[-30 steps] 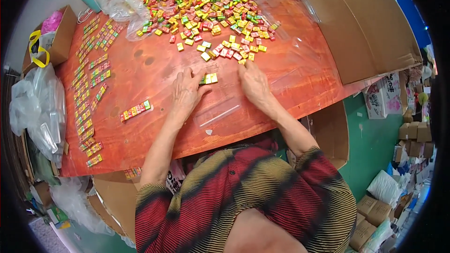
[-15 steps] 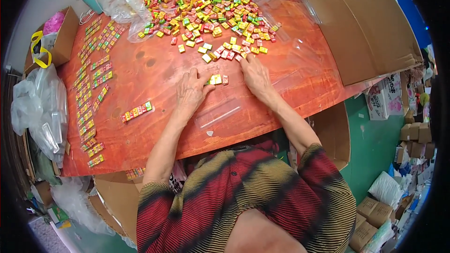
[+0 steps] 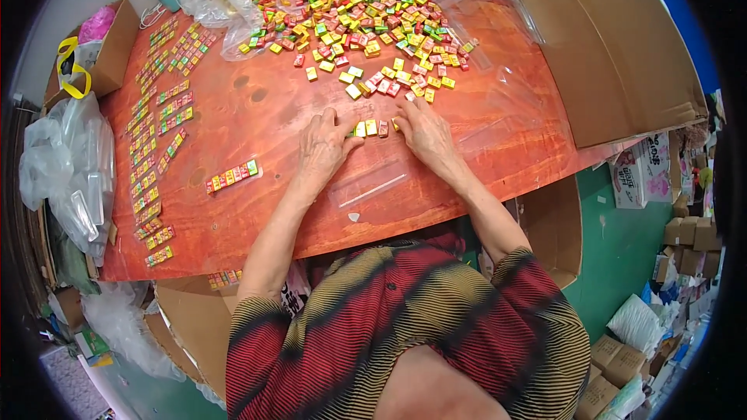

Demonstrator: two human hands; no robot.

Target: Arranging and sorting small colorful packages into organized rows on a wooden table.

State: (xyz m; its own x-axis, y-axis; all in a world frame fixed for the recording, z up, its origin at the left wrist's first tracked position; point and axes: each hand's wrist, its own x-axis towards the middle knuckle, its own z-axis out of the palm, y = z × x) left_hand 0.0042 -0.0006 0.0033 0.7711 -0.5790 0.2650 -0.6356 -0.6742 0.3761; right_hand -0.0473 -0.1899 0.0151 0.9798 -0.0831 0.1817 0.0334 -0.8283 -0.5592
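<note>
A short row of small boxes (image 3: 370, 128), mostly yellow with a reddish one, lies on the red wooden table between my hands. My left hand (image 3: 321, 146) is closed around the row's left end, its thumb and forefinger at a green-and-yellow box there. My right hand (image 3: 426, 133) pinches a small yellow box (image 3: 396, 124) at the row's right end, a slight gap from the reddish one. A clear plastic tray (image 3: 372, 188) lies flat in front of my hands. Beyond them spreads a large pile of small coloured boxes (image 3: 350, 19), with loose ones nearest my right fingers.
One finished-looking row of boxes (image 3: 232, 176) lies left of my arm. Several more rows (image 3: 144, 159) line the table's left side. Clear plastic bags (image 3: 70, 179) hang off the left edge. A large cardboard box (image 3: 615, 46) stands at the right. A white scrap (image 3: 353, 217) lies near the front edge.
My right hand has drawn back from the loose boxes toward the row, bringing a small yellow box to its right end. My left hand stays at the left end. The whole view has shifted slightly.
</note>
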